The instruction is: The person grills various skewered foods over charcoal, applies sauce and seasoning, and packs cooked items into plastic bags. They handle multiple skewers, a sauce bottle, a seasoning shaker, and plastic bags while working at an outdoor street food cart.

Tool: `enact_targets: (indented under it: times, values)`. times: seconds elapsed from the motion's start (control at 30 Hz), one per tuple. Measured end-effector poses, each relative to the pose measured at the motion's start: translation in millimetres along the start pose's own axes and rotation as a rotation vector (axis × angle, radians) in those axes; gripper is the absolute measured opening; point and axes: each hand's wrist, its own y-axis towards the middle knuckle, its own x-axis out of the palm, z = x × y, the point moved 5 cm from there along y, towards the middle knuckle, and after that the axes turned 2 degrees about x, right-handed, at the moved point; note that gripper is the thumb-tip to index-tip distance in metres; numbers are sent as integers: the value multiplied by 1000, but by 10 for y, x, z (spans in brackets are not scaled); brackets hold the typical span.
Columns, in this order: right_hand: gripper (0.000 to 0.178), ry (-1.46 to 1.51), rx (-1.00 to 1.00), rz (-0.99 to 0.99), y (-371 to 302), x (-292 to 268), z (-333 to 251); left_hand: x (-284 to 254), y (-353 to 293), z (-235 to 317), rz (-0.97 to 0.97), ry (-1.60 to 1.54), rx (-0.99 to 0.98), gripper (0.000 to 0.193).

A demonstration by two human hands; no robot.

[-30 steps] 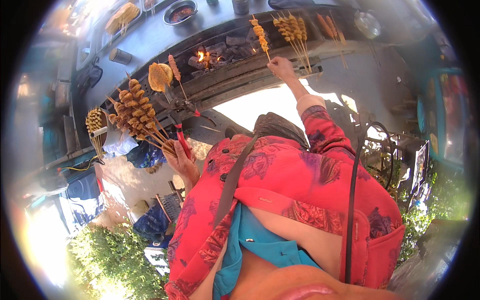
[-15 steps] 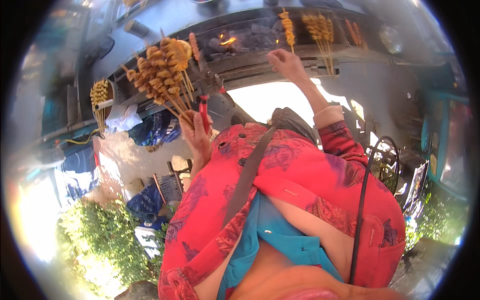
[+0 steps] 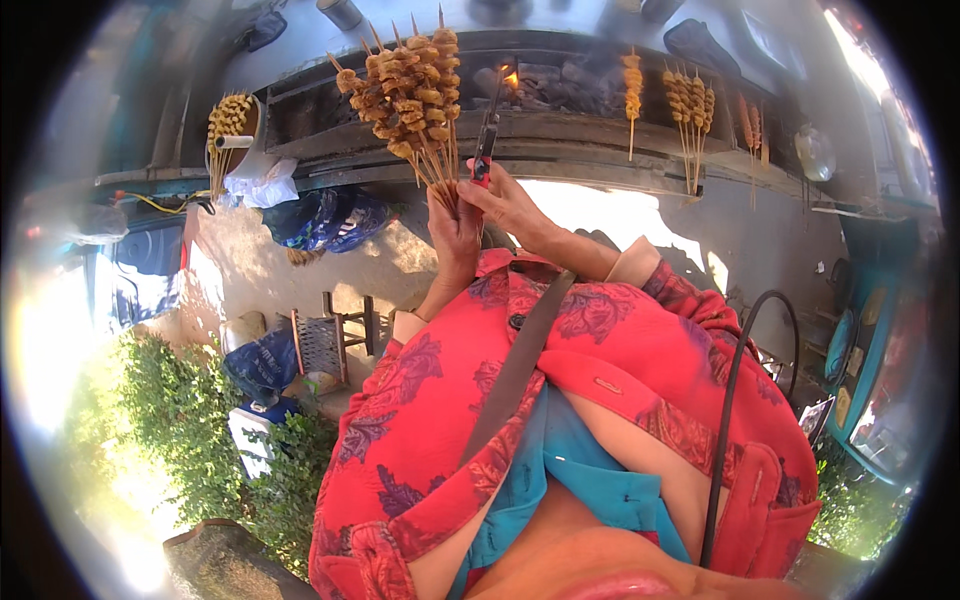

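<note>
L hand (image 3: 455, 235) closed round lower sticks of a thick skewer bundle (image 3: 410, 90); browned pcs fan out above & up-left of that hand, bare tips pointing away from wearer. R hand (image 3: 515, 212) right beside L hand, fingers bent at the red grip of a dark metal tool (image 3: 488, 135), exact kind unclear; can't tell if R hand is pinching it or only touching. Tool's far end sticks out past R hand, twd small flame (image 3: 511, 77) in charcoal grill (image 3: 580, 150).

Along grill, R of R hand: single skewer (image 3: 632, 90) w/ orange-yellow pcs, then skewer cluster (image 3: 690, 105), approx. same colour, then reddish skewers (image 3: 750, 125), farthest out. Past grill, up-left of L hand: blue-grey table (image 3: 290, 40) w/ dark metal cup (image 3: 340, 12).

Well left of L hand: batch of yellowish skewers (image 3: 228, 118) by a round tub (image 3: 252, 150), in it or against it unclear; white plastic bag (image 3: 262, 187) just below. Nearer L hand, same side: shiny blue bags (image 3: 330, 220). Woven-seat stool (image 3: 320, 345) lower left of L hand.
</note>
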Motion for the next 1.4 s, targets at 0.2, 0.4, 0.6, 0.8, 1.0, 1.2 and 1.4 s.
enact_targets:
  times: [0.2, 0.4, 0.6, 0.8, 1.0, 1.2, 1.4]
  values:
    - [36, 89, 5, -24, -47, 52, -165, -78, -195, 30, 46, -40, -87, 16]
    - [35, -419, 45, -150, 353, -415, -306, -845, -738, -105, 170, -152, -174, 14]
    - [53, -982, 109, -457, 585, -74, -351, -1396, -1299, -294, 251, -231, -350, 15]
    - [53, -1183, -12, -705, 807, 591, -169, -1776, -1551, -445, 325, -255, -415, 13]
    - [42, -1270, -141, -688, 988, 1280, 129, -2324, -1831, -453, 392, -319, -445, 14]
    - [46, -1278, -228, -912, 1050, 1949, 281, -2662, -2157, -410, 515, -360, -462, 13]
    - [53, -1306, -154, -1071, 1029, 2473, 248, -2882, -2334, -350, 562, -315, -410, 10]
